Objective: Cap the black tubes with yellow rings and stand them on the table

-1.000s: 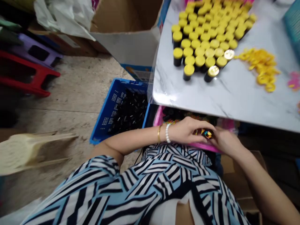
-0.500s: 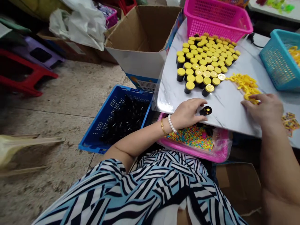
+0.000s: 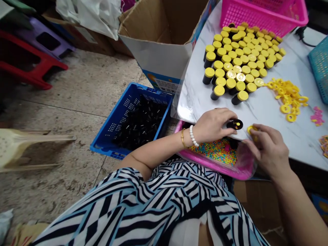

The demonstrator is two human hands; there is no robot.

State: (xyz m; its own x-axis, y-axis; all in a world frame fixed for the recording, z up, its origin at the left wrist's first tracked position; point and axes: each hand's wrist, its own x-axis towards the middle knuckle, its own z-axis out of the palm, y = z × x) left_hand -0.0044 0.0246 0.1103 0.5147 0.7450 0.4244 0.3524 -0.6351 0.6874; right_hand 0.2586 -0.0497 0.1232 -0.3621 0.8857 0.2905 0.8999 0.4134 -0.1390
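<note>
A person in a striped top [image 3: 156, 201] holds a black tube [image 3: 235, 124] in the left hand [image 3: 214, 125], fingers and thumb closed around it at the near edge of a marbled white table [image 3: 261, 109]. The tube's open end faces up, with a bit of yellow visible inside. Just to its right, the right hand [image 3: 271, 147] holds a small yellow cap [image 3: 252, 130] at the fingertips, apart from the tube. Below the hands, a pink tray [image 3: 242, 174] carries multicolored beads [image 3: 216, 151]. Farther back on the table, yellow-topped black tubes [image 3: 239, 58] stand crowded together in front of a pink basket [image 3: 266, 15]. To their right lie loose yellow pieces [image 3: 288, 97] and, beyond these, a few pink pieces [image 3: 317, 117]. On the floor at left, a blue crate [image 3: 109, 128] holds a heap of black tubes [image 3: 142, 123], near a large cardboard box [image 3: 159, 56].
</note>
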